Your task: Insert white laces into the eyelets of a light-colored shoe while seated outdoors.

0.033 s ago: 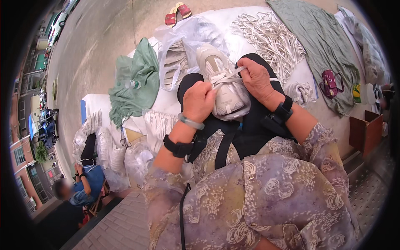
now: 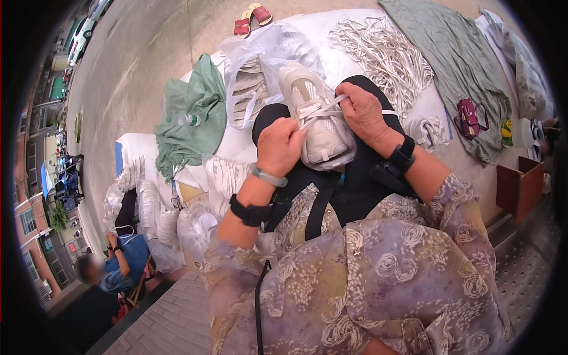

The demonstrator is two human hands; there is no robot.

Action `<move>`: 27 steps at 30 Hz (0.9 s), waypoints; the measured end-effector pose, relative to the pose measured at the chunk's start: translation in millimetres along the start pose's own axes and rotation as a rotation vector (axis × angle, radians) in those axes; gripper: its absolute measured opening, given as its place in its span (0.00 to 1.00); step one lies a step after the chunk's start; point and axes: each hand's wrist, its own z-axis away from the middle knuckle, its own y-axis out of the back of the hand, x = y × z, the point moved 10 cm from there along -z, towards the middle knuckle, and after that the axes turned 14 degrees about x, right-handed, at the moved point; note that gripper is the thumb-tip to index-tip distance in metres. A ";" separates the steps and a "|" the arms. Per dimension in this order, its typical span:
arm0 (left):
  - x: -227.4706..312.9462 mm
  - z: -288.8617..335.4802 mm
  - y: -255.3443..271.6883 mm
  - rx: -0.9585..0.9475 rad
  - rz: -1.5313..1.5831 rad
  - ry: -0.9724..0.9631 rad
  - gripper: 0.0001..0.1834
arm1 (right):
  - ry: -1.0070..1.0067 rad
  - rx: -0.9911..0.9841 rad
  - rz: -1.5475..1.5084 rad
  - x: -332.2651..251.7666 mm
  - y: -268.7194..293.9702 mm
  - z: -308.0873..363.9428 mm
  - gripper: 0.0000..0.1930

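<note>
A white and beige sneaker (image 2: 322,139) rests between my knees with its toe toward me. My left hand (image 2: 279,141) is closed in a pinch on one end of the white shoelace (image 2: 316,110), at the left of the shoe's opening. On the right, my right hand (image 2: 362,110) pinches another length of the lace, which is drawn taut between the two hands across the tongue. The pinched lace ends are partly hidden by my fingers.
A heap of loose white laces (image 2: 387,59) lies at the upper right. Plastic bags with shoe parts (image 2: 248,92) stand beyond my left knee, beside a green cloth (image 2: 198,112). A purple bag (image 2: 469,117) lies on a grey-green sheet. Another person (image 2: 121,263) sits at the lower left.
My left hand has shifted slightly to the left, drawing its end of the lace a little further out. The right hand and the sneaker look almost unchanged.
</note>
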 end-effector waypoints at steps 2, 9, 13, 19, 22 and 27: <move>0.9 10.0 16.8 -0.032 0.070 -0.007 0.11 | -0.021 -0.092 0.084 2.9 -10.0 4.7 0.10; -41.1 84.1 64.7 -0.284 0.185 0.266 0.11 | 0.104 -0.152 0.007 -9.0 -16.4 11.3 0.06; -67.5 122.9 63.3 -0.305 0.419 0.671 0.11 | 0.177 -0.160 -0.032 -18.3 -12.4 12.2 0.07; -67.0 125.2 50.5 -0.328 0.480 0.729 0.09 | 0.329 -0.235 0.079 -34.3 3.4 10.2 0.07; -71.1 120.2 59.7 -0.318 0.510 0.746 0.09 | 0.364 -0.259 0.149 -35.4 10.5 3.3 0.09; -78.4 124.9 61.2 -0.377 0.474 0.763 0.09 | 0.284 -0.332 0.136 -33.3 7.2 -0.6 0.10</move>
